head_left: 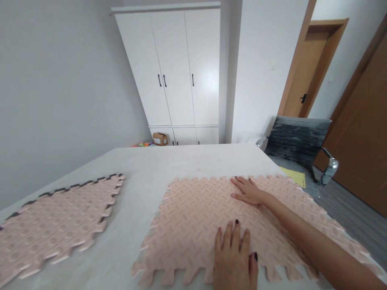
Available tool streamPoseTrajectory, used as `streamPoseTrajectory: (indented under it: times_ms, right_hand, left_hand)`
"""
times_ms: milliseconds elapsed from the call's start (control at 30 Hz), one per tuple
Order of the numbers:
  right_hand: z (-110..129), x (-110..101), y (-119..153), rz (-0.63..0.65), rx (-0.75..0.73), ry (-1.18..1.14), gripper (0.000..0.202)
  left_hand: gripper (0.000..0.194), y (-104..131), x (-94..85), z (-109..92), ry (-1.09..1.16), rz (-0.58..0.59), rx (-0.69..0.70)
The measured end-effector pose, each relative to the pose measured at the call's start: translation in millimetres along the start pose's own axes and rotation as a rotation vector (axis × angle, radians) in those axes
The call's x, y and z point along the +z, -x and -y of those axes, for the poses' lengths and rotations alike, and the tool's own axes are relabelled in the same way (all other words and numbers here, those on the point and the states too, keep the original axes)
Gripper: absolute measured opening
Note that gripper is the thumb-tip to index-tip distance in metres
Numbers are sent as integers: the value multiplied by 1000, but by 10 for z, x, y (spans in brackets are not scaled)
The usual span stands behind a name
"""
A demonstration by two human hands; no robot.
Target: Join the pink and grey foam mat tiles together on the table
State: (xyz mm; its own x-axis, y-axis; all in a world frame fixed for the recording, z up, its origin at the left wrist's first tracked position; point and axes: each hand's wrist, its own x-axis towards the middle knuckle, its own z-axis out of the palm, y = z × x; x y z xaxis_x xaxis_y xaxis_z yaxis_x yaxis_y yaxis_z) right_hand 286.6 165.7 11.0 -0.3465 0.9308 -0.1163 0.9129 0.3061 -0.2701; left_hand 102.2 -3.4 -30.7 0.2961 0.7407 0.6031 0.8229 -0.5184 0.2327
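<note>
White table (145,169) is carrying a pink mat (193,217) at centre. Left hand (234,257), at 6 o'clock, and right hand (248,190), at 1 o'clock, are pressing flat, fingers spread, grasping nothing. Keeping both palms level should seat the seam evenly.

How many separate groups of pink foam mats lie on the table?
2: one pink mat lies under the left hand and right hand; a stack lies apart at the table's left. Layers beneath may be hidden.

White wardrobe (178,68), grey chair (298,141), wood doors (305,72).
</note>
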Motion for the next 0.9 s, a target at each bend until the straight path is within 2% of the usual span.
streamPoseTrajectory:
  times_ms: [200,500,733,833,900]
  right_hand:
    - [34,-13,-17,34,22,14,92]
    - [70,-17,-32,68,51,27,96]
    - [74,14,-20,24,39,30,95]
    - [63,-21,-20,71,28,29,101]
    - [49,-68,-33,125,14,39,112]
  left_hand:
    - [36,-71,-64,-51,59,70,-71]
    - [29,-119,-88,-56,83,84,-96]
    - [41,-71,-68,-48,49,63,-85]
    - [41,-130,-123,-9,29,107,-39]
    - [41,-175,-159,18,34,128,5]
